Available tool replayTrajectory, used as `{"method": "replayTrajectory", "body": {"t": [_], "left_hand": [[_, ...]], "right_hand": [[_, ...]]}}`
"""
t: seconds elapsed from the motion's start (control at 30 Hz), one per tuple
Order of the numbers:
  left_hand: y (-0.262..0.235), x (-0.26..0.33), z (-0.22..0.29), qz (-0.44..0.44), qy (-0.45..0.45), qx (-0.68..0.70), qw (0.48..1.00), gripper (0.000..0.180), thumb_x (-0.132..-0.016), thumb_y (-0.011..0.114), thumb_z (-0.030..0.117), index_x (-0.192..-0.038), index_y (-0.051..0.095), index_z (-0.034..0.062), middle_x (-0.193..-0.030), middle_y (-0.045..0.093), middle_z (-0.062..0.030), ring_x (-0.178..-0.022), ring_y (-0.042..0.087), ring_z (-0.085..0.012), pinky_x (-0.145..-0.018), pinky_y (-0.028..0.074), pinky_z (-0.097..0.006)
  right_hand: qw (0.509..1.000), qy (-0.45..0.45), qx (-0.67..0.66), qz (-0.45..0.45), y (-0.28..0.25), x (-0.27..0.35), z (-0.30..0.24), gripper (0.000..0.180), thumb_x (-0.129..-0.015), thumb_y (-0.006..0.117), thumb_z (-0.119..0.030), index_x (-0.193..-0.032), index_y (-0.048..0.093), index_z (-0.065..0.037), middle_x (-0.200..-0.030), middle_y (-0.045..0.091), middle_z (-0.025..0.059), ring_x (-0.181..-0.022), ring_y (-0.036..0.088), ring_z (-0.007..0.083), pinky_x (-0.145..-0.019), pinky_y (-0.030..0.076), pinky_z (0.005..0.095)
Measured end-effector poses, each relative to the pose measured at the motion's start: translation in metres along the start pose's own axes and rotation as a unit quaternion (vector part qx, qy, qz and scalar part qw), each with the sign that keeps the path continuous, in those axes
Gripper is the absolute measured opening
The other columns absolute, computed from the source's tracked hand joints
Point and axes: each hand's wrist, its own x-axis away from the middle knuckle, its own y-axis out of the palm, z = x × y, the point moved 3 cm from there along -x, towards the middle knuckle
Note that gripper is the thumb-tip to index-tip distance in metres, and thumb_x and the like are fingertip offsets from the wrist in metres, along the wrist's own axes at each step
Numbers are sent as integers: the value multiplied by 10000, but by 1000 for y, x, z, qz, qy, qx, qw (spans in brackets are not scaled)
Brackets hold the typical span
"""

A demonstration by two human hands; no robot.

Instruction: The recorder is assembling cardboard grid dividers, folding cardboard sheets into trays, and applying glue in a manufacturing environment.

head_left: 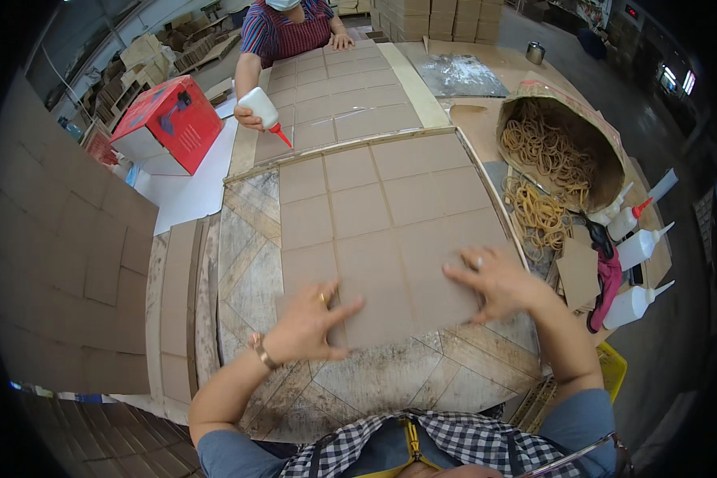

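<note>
Flat brown cardboard pieces [358, 211] lie in a grid on the worn wooden board [247, 231] in front of me. My left hand [311, 319], with a ring and a bracelet, is at the left side of the nearest pieces, fingers spread. Over their right side is my right hand [490, 279], its fingers also apart. Both hands are slightly blurred and seem to touch the cardboard. Across the table, a co-worker's hand [249, 118] tips a white glue bottle [260, 108] with a red nozzle over a second cardboard grid [374, 92].
A paper sack [605, 127] of rubber bands [546, 143] lies at the right, with several white squeeze bottles [636, 248] near it. A thin wooden strip [334, 146] separates the two grids. At the far left stands a red box [171, 123]; stacked cardboard [80, 263] rises at my left.
</note>
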Motion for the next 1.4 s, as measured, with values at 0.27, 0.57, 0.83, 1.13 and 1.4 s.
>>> {"method": "replayTrajectory", "body": {"t": [0.27,0.57,0.83,1.13,1.4], "left_hand": [[17,3,9,-3,5,-25,1000,798,-595,779,481,-1296,514,210,-1354,348,-265,-1180,399,-414,-989,363,-466],[22,50,67,8,5,-2,1000,742,-625,763,448,-1284,524,203,-1355,351,-256,-1190,393,-421,-983,360,-480],[53,75,88,55,-23,-1,998,642,-687,745,442,-1260,550,230,-1428,304,-214,-1289,284,-448,-1049,262,-519],[75,93,-2,365,-260,291,846,405,-892,558,280,-1193,553,8,-1428,339,-202,-1334,302,-315,-1084,249,-418],[74,80,0,393,-200,522,730,361,-882,567,254,-1097,599,-34,-1399,391,-195,-1296,376,-277,-1079,274,-382]], "right_hand": [[996,-31,-13,86,36,28,7,869,-593,797,-412,-1341,438,-156,-1408,318,249,-1315,310,382,-1103,198,498],[996,-25,-64,64,39,71,-40,810,-597,796,-370,-1304,471,-143,-1370,384,215,-1300,344,359,-1081,234,508],[995,1,13,96,72,120,-53,606,-667,746,-368,-1196,571,-131,-1364,425,137,-1305,350,334,-1068,236,549],[535,269,-444,667,129,222,16,265,-861,636,-225,-1047,602,-41,-813,611,29,-730,580,149,-668,472,271],[74,-29,-715,694,161,272,116,719,-856,616,-405,-1265,336,116,-1126,534,194,-981,571,276,-827,512,355]]}}
